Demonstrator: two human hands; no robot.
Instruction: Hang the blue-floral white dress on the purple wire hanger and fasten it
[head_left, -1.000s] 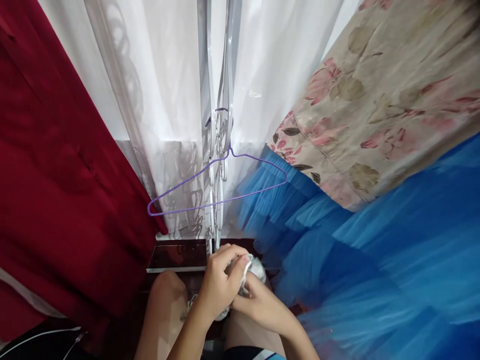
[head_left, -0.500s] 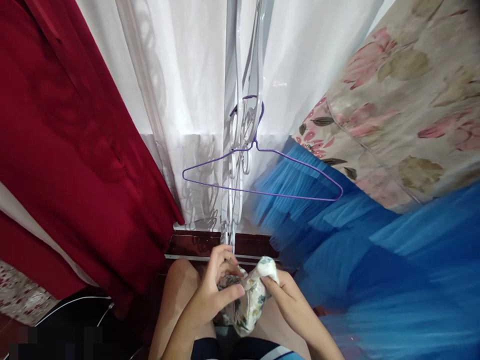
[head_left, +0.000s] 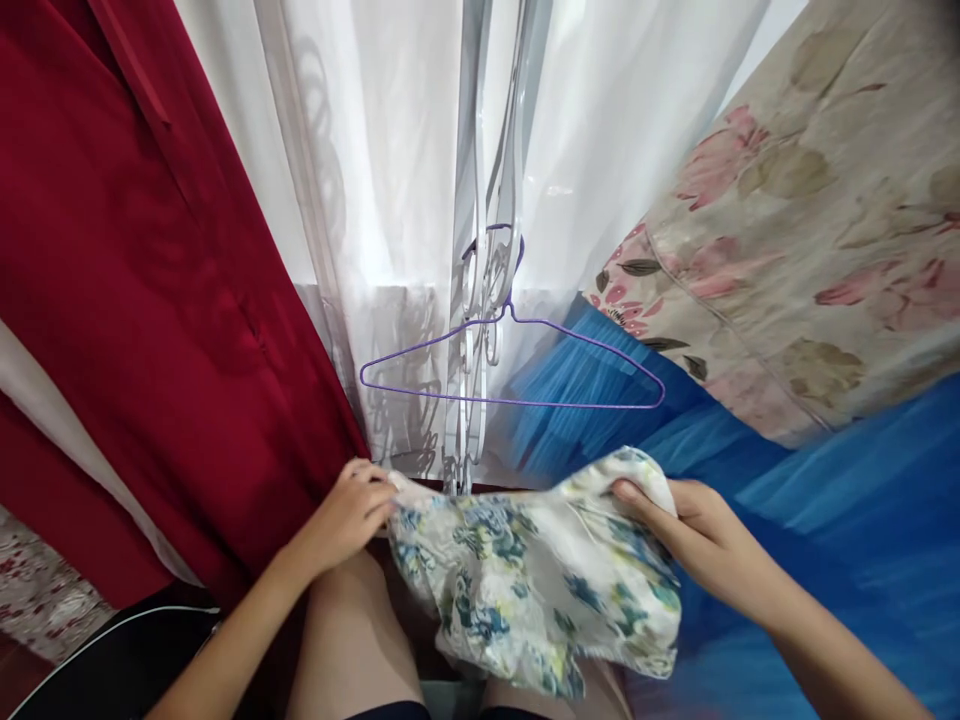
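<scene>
A white garment with blue and green flowers (head_left: 517, 570) is stretched between my two hands above my lap; its exact kind is hard to tell. My left hand (head_left: 360, 505) grips its upper left corner with closed fingers. At the upper right corner, my right hand (head_left: 675, 515) pinches the cloth, thumb on the near side. Beyond the garment a purple hanger (head_left: 517, 403) hangs bare by its hook from the white metal scrollwork (head_left: 480, 200).
Red curtain (head_left: 187, 350) hangs on the left, with white curtain (head_left: 390, 150) behind the metalwork. To the right are blue tulle (head_left: 810, 560) and a beige floral cloth (head_left: 810, 220). A black round object with a white rim (head_left: 127, 650) sits at lower left.
My hands have moved apart, spreading the bunched floral garment wide. My left hand, whose fingers were loosely apart, now grips its left corner. The hanger appears slightly lower in view.
</scene>
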